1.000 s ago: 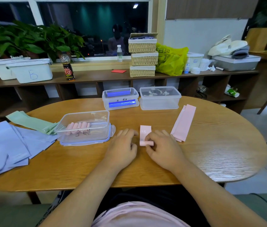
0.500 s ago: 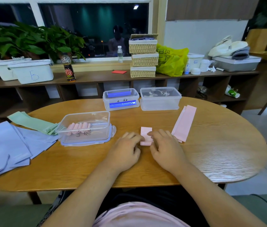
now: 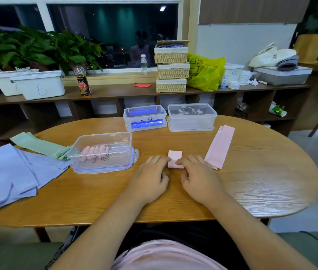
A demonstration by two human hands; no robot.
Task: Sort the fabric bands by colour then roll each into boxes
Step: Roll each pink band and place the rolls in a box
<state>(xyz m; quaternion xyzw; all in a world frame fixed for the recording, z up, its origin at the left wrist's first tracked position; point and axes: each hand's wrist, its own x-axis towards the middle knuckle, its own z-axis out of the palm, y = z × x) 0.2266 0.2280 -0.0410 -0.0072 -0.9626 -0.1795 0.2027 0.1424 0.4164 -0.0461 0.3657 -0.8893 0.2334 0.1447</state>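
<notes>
The pink band (image 3: 174,158) lies at the middle of the table (image 3: 251,172), partly rolled, its near end forming the roll and a short flat tail pointing away from the person. The left hand (image 3: 150,178) and right hand (image 3: 199,180) flank it. Fingers are loosely bent, the index tips press on the roll, and the thumbs sit back clear of it (nothing is gripped). Pressure at both edges probably keeps the roll straight and tight.

The open box (image 3: 101,151) stands just left of the hands and holds the finished pink rolls (image 3: 95,151), within short reach for the drop. The pink stack (image 3: 220,146) waits at the right. The green bands (image 3: 39,145) and blue bands (image 3: 15,168) lie sorted at far left. Two closed boxes (image 3: 192,116) stand behind, presumably reserved for those colours.
</notes>
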